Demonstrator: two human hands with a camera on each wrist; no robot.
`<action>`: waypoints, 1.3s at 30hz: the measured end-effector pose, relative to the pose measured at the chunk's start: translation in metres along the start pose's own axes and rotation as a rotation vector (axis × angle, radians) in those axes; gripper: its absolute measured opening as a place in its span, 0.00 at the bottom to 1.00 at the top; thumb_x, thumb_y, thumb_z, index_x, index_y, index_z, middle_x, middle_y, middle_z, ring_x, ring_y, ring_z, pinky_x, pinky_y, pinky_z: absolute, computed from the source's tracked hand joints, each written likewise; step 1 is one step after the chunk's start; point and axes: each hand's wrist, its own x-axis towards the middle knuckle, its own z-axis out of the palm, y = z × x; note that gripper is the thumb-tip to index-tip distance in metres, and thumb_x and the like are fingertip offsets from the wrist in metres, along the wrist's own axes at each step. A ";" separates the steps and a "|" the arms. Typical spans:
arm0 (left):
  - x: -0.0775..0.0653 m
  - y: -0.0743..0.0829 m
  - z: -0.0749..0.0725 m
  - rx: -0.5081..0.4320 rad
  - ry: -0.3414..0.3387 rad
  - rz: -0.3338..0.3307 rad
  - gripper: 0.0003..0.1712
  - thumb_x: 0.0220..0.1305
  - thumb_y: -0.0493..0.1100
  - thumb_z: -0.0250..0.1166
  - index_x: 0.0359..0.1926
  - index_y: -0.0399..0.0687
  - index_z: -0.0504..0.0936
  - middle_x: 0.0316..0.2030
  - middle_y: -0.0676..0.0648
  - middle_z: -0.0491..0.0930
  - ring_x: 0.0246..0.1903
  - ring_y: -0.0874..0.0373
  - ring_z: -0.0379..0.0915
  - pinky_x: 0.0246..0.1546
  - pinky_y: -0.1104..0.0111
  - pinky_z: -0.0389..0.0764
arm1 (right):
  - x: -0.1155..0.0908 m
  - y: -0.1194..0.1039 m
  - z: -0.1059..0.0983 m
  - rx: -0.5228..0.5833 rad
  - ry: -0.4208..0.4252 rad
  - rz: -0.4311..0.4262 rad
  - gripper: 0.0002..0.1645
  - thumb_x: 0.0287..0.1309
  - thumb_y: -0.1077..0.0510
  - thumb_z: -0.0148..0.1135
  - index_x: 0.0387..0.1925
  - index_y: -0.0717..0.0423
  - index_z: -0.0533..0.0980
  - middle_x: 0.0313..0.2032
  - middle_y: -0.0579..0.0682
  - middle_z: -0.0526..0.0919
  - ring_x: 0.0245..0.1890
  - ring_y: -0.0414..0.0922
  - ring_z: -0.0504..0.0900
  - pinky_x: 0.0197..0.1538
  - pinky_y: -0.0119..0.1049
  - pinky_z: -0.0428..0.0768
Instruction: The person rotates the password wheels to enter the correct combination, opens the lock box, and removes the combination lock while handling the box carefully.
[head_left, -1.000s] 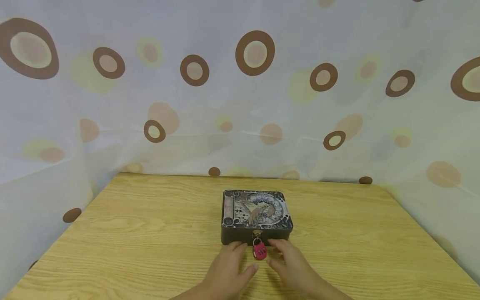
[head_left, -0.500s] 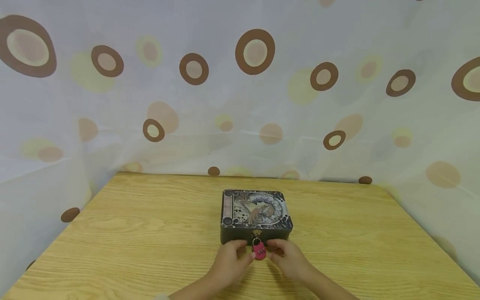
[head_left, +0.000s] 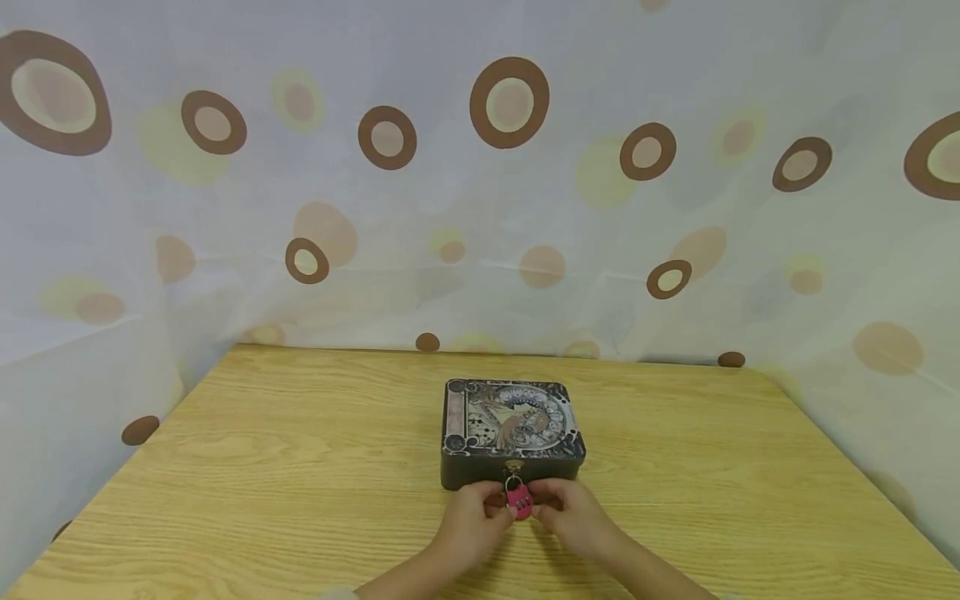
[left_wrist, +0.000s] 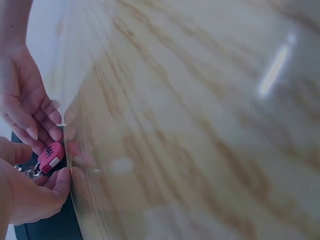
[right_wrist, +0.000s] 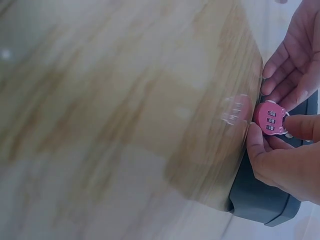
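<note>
A pink combination padlock (head_left: 519, 502) with three number dials hangs by its metal shackle from the latch of a dark box (head_left: 513, 417) with an ornate printed lid. My left hand (head_left: 471, 527) holds the padlock from the left, its thumb at the lower edge and its fingers bent beside the shackle. From the other side my right hand (head_left: 576, 521) grips it, thumb at the lower right and index finger near the top. The right wrist view shows the dials of the padlock (right_wrist: 270, 119) uncovered between both hands. The box lid is down.
The box stands on a glossy wood-grain table (head_left: 315, 442), right of its middle line. Behind and at both sides hangs a pale curtain (head_left: 420, 208) with brown and yellow circles.
Both hands have closed in on the padlock from either side, thumbs coming up to its lower edges. The padlock has turned slightly; the box has stayed in place.
</note>
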 end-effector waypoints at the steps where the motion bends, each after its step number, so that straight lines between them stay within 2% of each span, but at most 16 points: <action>1: 0.000 0.000 0.000 -0.002 0.003 -0.004 0.15 0.52 0.31 0.62 0.40 0.22 0.78 0.31 0.37 0.81 0.32 0.53 0.77 0.32 0.70 0.80 | 0.000 0.000 0.000 0.002 0.001 0.002 0.19 0.52 0.69 0.54 0.44 0.81 0.71 0.40 0.70 0.79 0.37 0.50 0.80 0.32 0.29 0.78; 6: 0.003 0.000 0.001 -0.003 0.018 -0.005 0.13 0.52 0.31 0.61 0.38 0.22 0.78 0.27 0.39 0.80 0.29 0.58 0.75 0.29 0.74 0.78 | 0.002 -0.001 0.002 0.024 0.007 0.021 0.19 0.52 0.70 0.54 0.43 0.82 0.71 0.39 0.70 0.79 0.36 0.50 0.80 0.32 0.32 0.80; 13: 0.003 -0.001 0.001 0.046 0.046 0.015 0.10 0.49 0.28 0.59 0.33 0.25 0.81 0.23 0.43 0.79 0.25 0.65 0.70 0.24 0.77 0.73 | 0.001 0.000 0.003 0.089 -0.007 0.064 0.17 0.54 0.71 0.52 0.43 0.82 0.71 0.36 0.67 0.80 0.35 0.48 0.80 0.35 0.36 0.82; 20: 0.005 -0.003 0.001 0.073 0.086 -0.011 0.10 0.47 0.27 0.60 0.33 0.26 0.81 0.24 0.42 0.80 0.26 0.62 0.72 0.26 0.76 0.74 | 0.001 -0.002 0.006 0.132 0.002 0.106 0.15 0.55 0.72 0.50 0.42 0.82 0.71 0.30 0.60 0.81 0.30 0.41 0.79 0.33 0.35 0.82; 28: 0.006 -0.005 0.001 0.073 0.100 -0.019 0.08 0.47 0.26 0.59 0.31 0.26 0.80 0.23 0.43 0.78 0.24 0.64 0.69 0.23 0.77 0.72 | 0.002 -0.005 0.008 0.221 -0.003 0.135 0.14 0.57 0.73 0.48 0.42 0.84 0.70 0.28 0.59 0.81 0.27 0.38 0.80 0.33 0.32 0.82; 39: 0.007 -0.007 0.000 0.043 0.102 -0.014 0.04 0.51 0.28 0.62 0.30 0.28 0.80 0.23 0.43 0.79 0.25 0.63 0.72 0.24 0.77 0.73 | 0.002 -0.007 0.009 0.231 0.007 0.156 0.13 0.58 0.73 0.47 0.42 0.84 0.69 0.28 0.57 0.81 0.25 0.38 0.80 0.32 0.32 0.82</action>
